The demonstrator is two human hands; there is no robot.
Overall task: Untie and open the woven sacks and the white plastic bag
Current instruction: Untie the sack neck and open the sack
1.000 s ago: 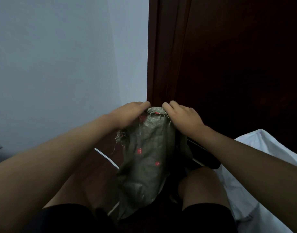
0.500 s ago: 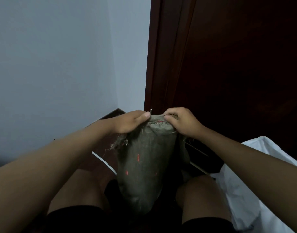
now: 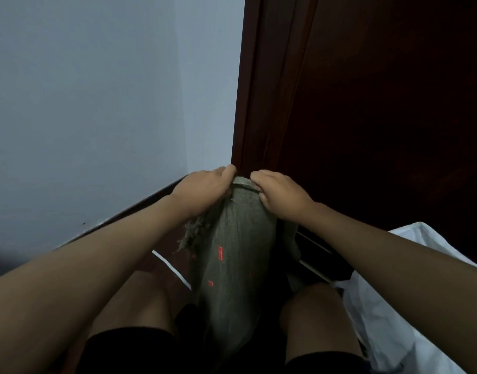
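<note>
A grey-green woven sack with small red marks stands upright between my knees, its top edge held taut. My left hand grips the sack's top on the left, fingers curled over the rim. My right hand grips the top on the right in the same way. Frayed threads hang from the sack below my left wrist. A white plastic bag lies at the lower right, partly behind my right forearm. Whether the sack's mouth is tied is hidden by my fingers.
A dark red-brown wooden door and its frame stand straight ahead. A pale wall fills the left side, meeting a dark skirting. My bare knees flank the sack above a dark floor.
The sack has been lifted and pulled straighter, and both hands have risen with its top. My fingers have curled tighter over the rim, and the view has tilted upward.
</note>
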